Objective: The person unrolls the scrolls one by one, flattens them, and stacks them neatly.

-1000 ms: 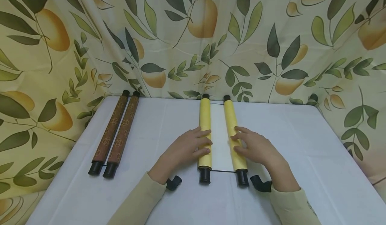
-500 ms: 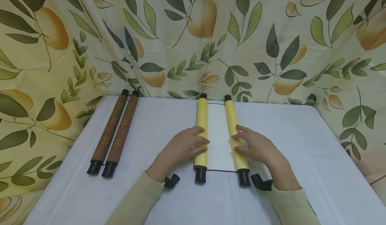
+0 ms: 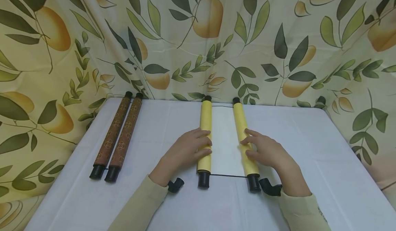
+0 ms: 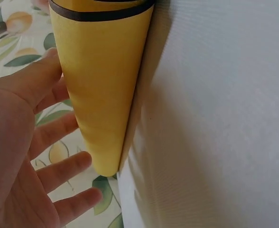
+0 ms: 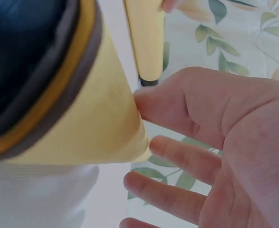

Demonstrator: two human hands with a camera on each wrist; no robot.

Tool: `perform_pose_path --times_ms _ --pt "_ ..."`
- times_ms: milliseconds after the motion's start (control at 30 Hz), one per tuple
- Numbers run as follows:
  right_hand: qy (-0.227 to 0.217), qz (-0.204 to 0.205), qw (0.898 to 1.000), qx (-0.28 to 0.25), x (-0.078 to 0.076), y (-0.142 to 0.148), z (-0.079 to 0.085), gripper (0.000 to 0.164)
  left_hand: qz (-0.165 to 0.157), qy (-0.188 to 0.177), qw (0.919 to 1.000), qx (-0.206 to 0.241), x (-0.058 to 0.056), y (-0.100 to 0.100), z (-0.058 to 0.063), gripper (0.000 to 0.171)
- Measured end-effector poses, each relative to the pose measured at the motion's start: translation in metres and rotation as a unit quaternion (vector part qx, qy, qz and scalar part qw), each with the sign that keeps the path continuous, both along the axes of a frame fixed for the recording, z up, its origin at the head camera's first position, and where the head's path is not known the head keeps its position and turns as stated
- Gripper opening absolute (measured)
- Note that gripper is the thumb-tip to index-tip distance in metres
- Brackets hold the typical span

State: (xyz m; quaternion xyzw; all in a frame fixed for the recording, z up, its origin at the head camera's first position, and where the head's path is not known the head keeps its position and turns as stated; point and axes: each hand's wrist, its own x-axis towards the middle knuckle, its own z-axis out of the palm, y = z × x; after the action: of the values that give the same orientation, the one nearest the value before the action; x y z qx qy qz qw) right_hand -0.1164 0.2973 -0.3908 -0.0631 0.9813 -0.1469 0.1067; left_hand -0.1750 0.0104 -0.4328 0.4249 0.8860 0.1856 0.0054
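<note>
A yellow scroll lies partly unrolled, its left roll and right roll apart with a strip of white paper between them. Dark edging and black end knobs finish both rolls. My left hand rests on the left roll, fingers draped over its top. On the right roll, my right hand touches with relaxed, spread fingers. In the left wrist view the thumb meets the yellow surface while other fingers extend loosely. The right wrist view shows the thumb against its roll.
A brown patterned scroll with two rolls side by side lies at the left of the white-covered table. Behind hangs a fruit-and-leaf cloth. Black wrist cameras sit at both cuffs.
The two yellow rolls have moved apart, the left roll leftward and the right roll rightward, each with its hand. More white paper shows between them. The brown scroll has stayed put.
</note>
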Motion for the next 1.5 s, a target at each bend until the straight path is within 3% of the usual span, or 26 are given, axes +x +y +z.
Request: perform_pose_path --times_ms 167,367,667,933,1267,1500 --pt "-0.002 -0.002 1.0 -0.008 0.001 0.002 0.0 0.034 0.002 -0.019 0.9998 0.007 0.001 -0.001 0.004 0.023" --pt "-0.007 -0.002 1.0 -0.007 0.001 0.003 0.001 0.048 -0.002 -0.015 0.9997 0.021 0.0 -0.002 0.003 0.025" --pt "-0.02 -0.012 0.999 -0.025 0.005 0.007 0.004 0.051 0.006 -0.005 0.9998 0.015 -0.003 -0.004 0.002 0.024" --pt "-0.027 -0.012 1.0 -0.006 0.002 0.01 0.003 0.045 0.006 -0.028 0.9995 0.014 -0.004 -0.007 0.004 0.02" --pt "-0.048 -0.029 0.998 -0.021 0.004 0.012 0.002 0.055 0.03 -0.037 0.9989 0.008 -0.006 -0.01 0.004 0.03" --pt "-0.041 -0.023 0.999 -0.009 0.004 0.014 0.003 0.052 0.033 -0.032 0.9987 0.021 -0.009 -0.012 0.004 0.024"
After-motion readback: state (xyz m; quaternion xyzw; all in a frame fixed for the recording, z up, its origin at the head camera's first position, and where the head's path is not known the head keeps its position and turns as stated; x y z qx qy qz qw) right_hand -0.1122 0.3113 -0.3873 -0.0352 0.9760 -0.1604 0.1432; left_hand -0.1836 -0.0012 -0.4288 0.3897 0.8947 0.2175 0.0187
